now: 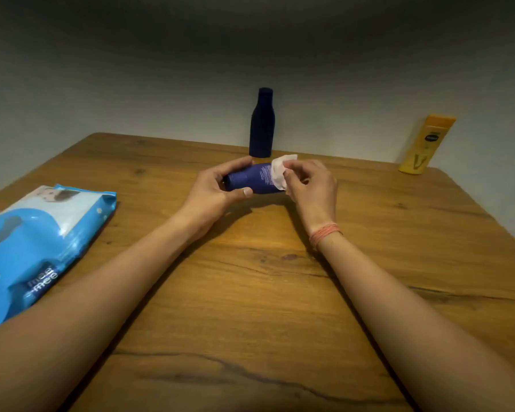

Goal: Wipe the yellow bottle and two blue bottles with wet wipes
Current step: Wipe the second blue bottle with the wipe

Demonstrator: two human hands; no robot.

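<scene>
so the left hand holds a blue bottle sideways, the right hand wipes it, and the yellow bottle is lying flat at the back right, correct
Not quite. In the head view the yellow bottle stands upright against the wall, not flat. The rest holds: the left hand holds the blue bottle sideways while the right hand presses the wet wipe on it.

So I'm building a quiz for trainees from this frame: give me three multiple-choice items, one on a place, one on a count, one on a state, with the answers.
1. Where does the yellow bottle stand?
A. at the table's far right, by the wall
B. beside the wipes pack
C. in the left hand

2. How many blue bottles are in view?
A. one
B. two
C. three

3. How is the blue bottle being wiped?
A. upright on the table
B. held sideways above the table
C. lying inside the pack

Answers:
1 A, it stands at the far right edge of the table.
2 B, one is held, and the other blue bottle stands at the back.
3 B, the left hand grips it on its side while the right hand presses the wet wipe to its end.
</scene>
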